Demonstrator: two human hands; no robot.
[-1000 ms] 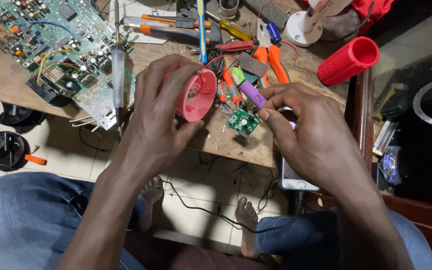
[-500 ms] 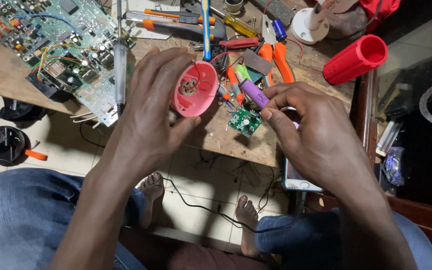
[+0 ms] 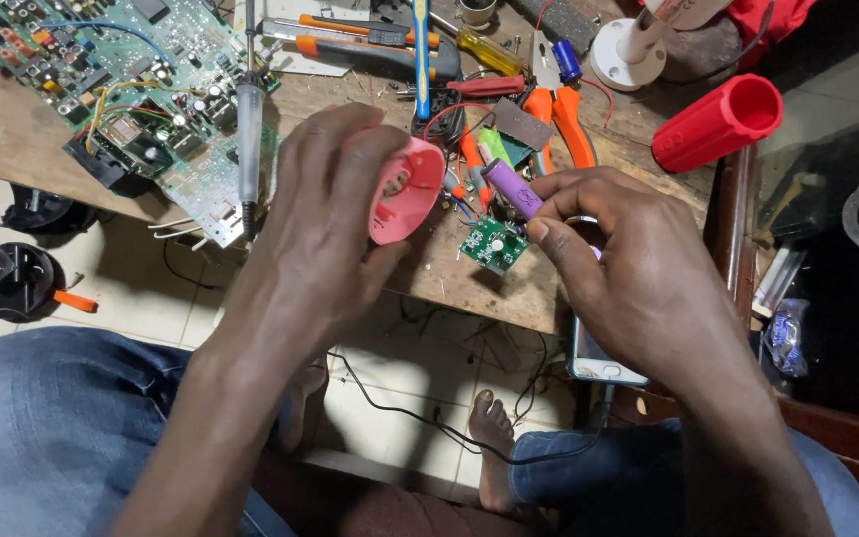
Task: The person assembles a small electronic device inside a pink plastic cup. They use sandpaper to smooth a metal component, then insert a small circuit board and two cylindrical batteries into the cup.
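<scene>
Both grips closed: left hand (image 3: 325, 234) wraps the pink housing (image 3: 405, 191), right hand (image 3: 638, 268) pinches the purple cell (image 3: 511, 190) beside it.

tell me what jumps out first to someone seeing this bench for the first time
Dead centre, the left hand grips a round pink plastic housing, and the right hand pinches a purple cylindrical cell beside a small green circuit board. At upper left a large green circuit board overhangs the edge of the wooden bench, and a bright red tube lies at upper right.

Tilted pink round housing (image 3: 405, 191), purple cell (image 3: 511, 189), small green board (image 3: 493, 244)
</scene>
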